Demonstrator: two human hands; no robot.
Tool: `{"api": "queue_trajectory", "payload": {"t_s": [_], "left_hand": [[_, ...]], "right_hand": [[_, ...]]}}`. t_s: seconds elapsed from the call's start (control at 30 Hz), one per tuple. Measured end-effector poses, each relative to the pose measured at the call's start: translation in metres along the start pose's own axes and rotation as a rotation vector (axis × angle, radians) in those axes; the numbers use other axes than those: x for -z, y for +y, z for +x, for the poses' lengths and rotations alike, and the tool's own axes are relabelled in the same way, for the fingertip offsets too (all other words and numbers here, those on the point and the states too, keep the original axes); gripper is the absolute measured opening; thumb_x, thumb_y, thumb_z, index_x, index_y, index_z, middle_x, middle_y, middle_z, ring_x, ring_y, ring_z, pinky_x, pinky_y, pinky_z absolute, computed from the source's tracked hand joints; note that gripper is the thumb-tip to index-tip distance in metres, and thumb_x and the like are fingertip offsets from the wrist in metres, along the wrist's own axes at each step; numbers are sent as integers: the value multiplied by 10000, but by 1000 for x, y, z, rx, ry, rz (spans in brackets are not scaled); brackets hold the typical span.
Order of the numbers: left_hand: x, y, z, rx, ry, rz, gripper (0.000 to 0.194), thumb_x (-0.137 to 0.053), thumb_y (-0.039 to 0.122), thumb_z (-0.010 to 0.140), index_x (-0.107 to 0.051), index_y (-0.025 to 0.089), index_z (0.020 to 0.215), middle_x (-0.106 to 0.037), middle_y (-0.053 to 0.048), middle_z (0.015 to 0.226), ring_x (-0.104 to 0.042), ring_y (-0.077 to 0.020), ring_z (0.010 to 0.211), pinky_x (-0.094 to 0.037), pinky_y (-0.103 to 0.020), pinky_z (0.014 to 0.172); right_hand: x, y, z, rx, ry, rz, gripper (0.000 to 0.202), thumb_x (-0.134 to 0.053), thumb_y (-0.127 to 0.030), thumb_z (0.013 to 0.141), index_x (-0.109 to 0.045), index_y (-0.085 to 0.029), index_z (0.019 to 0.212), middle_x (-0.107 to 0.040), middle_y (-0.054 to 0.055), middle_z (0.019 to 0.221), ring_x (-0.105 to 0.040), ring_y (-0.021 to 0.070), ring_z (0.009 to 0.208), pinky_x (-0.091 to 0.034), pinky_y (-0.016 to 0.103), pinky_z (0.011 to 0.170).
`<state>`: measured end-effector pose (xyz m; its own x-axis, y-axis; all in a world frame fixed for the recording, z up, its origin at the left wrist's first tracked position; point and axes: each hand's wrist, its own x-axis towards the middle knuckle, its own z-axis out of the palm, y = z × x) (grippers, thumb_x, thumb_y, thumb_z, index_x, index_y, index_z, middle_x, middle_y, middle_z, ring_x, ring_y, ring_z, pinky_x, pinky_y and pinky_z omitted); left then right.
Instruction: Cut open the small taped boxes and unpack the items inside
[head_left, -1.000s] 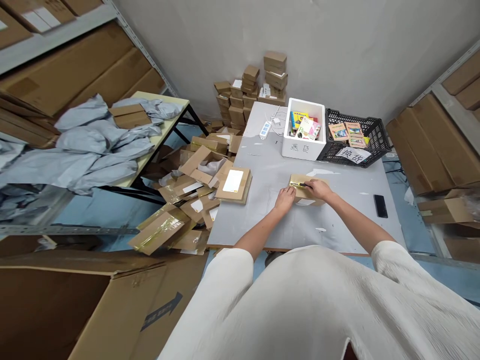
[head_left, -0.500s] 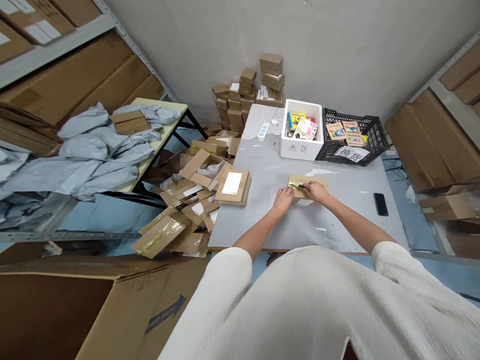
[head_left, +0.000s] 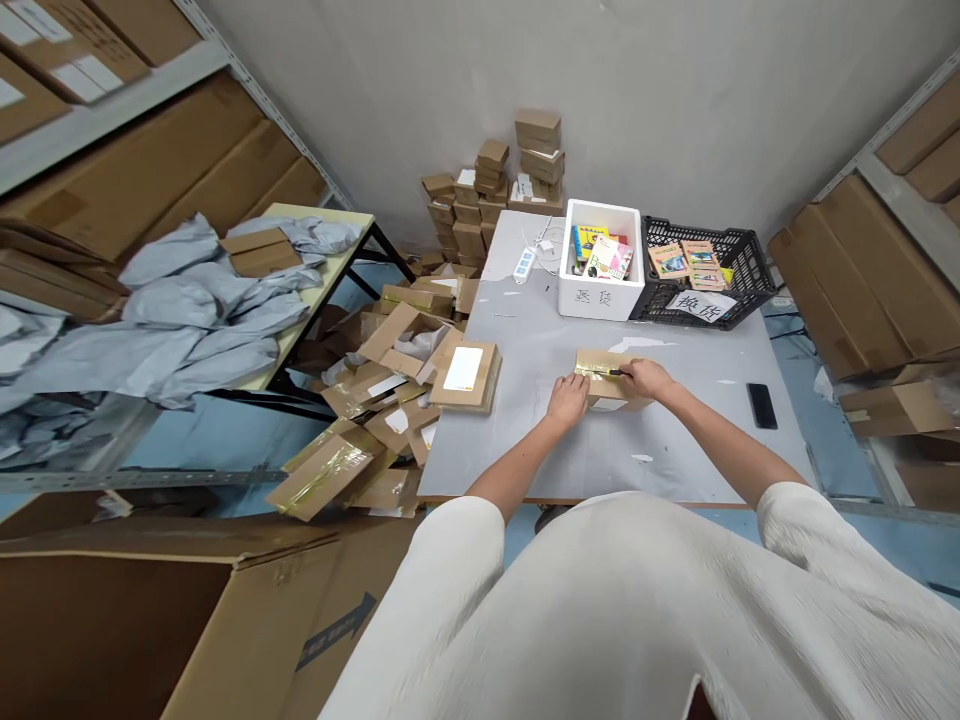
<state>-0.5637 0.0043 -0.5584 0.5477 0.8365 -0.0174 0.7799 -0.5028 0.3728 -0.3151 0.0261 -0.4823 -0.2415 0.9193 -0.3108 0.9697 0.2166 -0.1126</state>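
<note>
A small cardboard box (head_left: 609, 362) with shiny yellowish tape along its top lies on the grey table. My left hand (head_left: 570, 396) presses on the box's left end, its fingers bent together over the edge. In my right hand (head_left: 646, 380), closed at the box's right side, is a thin dark tool (head_left: 616, 373), perhaps a cutter, lying along the taped line. To the left, near the table edge, sits another flat carton (head_left: 466, 375) with a white label.
A white foam box (head_left: 600, 303) and black crate (head_left: 694, 305) hold books at the back. A phone (head_left: 761, 406) lies right, a power strip (head_left: 525, 264) back left. Opened cartons (head_left: 322, 475) heap on the floor left; grey bags (head_left: 172, 330) cover a side table.
My right hand has slid to the right along the box with the dark tool, showing more of the tape. My left hand stays at the left end. The view has shifted slightly.
</note>
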Motion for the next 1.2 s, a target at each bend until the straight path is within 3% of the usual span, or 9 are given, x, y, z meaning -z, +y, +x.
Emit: {"api": "queue_trajectory", "payload": {"t_s": [0.13, 0.43, 0.7, 0.87, 1.07, 1.2], "left_hand": [[3, 6, 2, 22, 9, -12, 557, -447, 300, 1094, -519, 140, 1623, -619, -247, 1487, -496, -401, 1467, -324, -531, 1223], [9, 11, 2, 18, -28, 207, 501, -435, 271, 1112, -545, 187, 1593, -645, -203, 1448, -549, -361, 1385, -388, -485, 1128], [9, 16, 4, 54, -44, 249, 534, -422, 279, 1107, -519, 148, 1615, -625, -220, 1468, -543, -362, 1370, -373, -490, 1128], [8, 17, 7, 76, -57, 260, 545, -447, 353, 1116, -520, 150, 1616, -620, -223, 1468, -539, -367, 1367, -366, -495, 1130], [10, 18, 12, 85, -83, 268, 518, -474, 317, 1109, -536, 161, 1599, -612, -222, 1488, -535, -365, 1366, -359, -504, 1136], [11, 19, 13, 96, -84, 265, 507, -497, 295, 1104, -541, 178, 1596, -607, -221, 1485, -537, -365, 1368, -359, -502, 1135]], "right_hand": [[2, -3, -3, -18, -6, 18, 420, -465, -391, 1114, -813, -238, 1290, -790, 157, 1222, -714, 320, 1128, -495, 353, 852], [13, -18, -3, -42, -104, -20, 466, -410, -397, 1137, -770, -224, 1376, -777, 149, 1330, -706, 294, 1206, -505, 325, 897], [28, -11, -4, -67, -156, -53, 448, -446, -405, 1129, -802, -221, 1329, -769, 164, 1370, -715, 312, 1210, -513, 346, 927], [26, -10, -10, -60, -153, -60, 459, -430, -395, 1137, -795, -220, 1353, -761, 177, 1359, -710, 320, 1220, -512, 362, 959], [18, -12, -18, -55, -110, -110, 490, -383, -371, 1145, -756, -197, 1411, -745, 200, 1355, -706, 322, 1215, -527, 361, 948], [16, 0, -23, -89, -134, -110, 483, -395, -379, 1144, -765, -200, 1398, -736, 206, 1368, -698, 326, 1235, -525, 366, 961]]}}
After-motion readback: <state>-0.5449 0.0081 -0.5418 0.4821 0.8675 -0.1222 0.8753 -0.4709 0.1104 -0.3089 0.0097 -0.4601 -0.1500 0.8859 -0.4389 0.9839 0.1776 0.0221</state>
